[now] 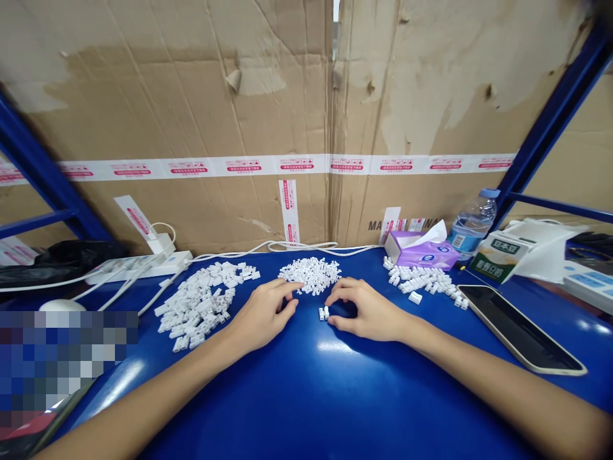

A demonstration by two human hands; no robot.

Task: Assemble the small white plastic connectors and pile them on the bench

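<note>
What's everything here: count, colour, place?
Rectangular plastic blocks: many, white, left pile
Tiny plastic pieces: many, white, central pile
Chunky plastic parts: many, white, right
Small plastic piece: count unclear, white, centre
Tissue box: 1, purple, right
Plastic bottle: 1, clear, right
Printed carton: 1, green, right
Rectangular phone: 1, black, right
Power strip: 1, white, left
Thin cables: several, white, left
Crumpled bag: 1, black, left
Cardboard sheets: several, brown, behind
Printed tape: several, white, behind
Glossy tabletop: 1, blue, beneath
Metal posts: 2, blue, sides
Left hand: 1, bare, central
Right hand: 1, bare, at small piece

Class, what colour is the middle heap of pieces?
White: the middle heap shows in the head view.
</note>
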